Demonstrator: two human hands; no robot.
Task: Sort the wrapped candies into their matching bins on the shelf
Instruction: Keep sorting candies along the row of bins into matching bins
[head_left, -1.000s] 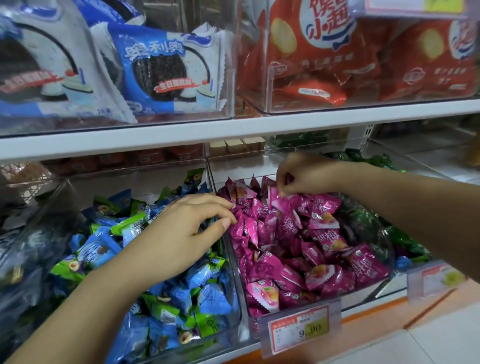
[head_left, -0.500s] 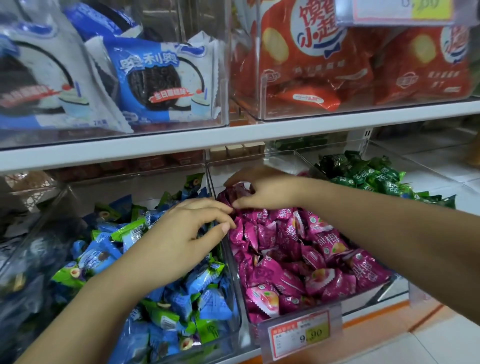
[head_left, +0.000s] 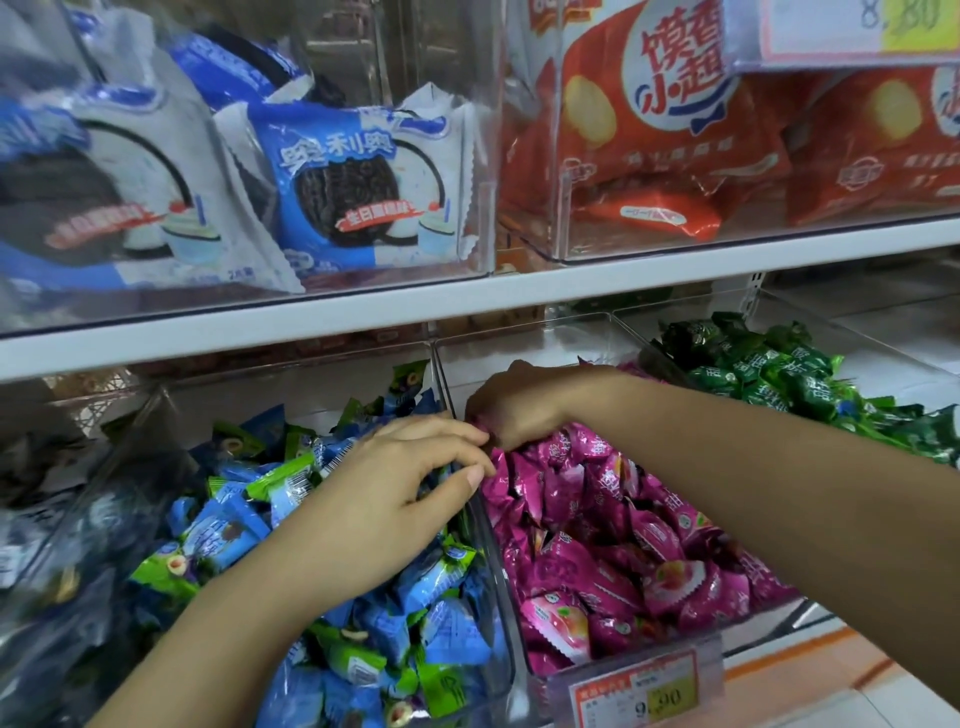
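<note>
Where the white shelf board (head_left: 363, 312) crosses mid-frame, pink candies (head_left: 597, 519) lie heaped in the centre bin (head_left: 545, 332) below it, long axes every way. Right hand (head_left: 519, 405) at the heap's rear left, fingers curled on wrappers. Left hand (head_left: 384, 499) is curled over blue-and-green candies (head_left: 426, 582); contents cannot be told. The bin wall (head_left: 491, 551) runs between the hands. Green candies (head_left: 769, 379) at right.

Bins (head_left: 501, 587) I sorted into were clear, smooth, hard plastic (glare streaked their walls). Pink candies (head_left: 597, 525), blue-and-green candies (head_left: 431, 613) and dark green candies (head_left: 769, 379) wore glossy, crinkled film. Shelf edge (head_left: 363, 317) was smooth, matt white. Price tag (head_left: 639, 691) was printed paper behind clear plastic. Cookie packs (head_left: 343, 176) were shiny film.
</note>
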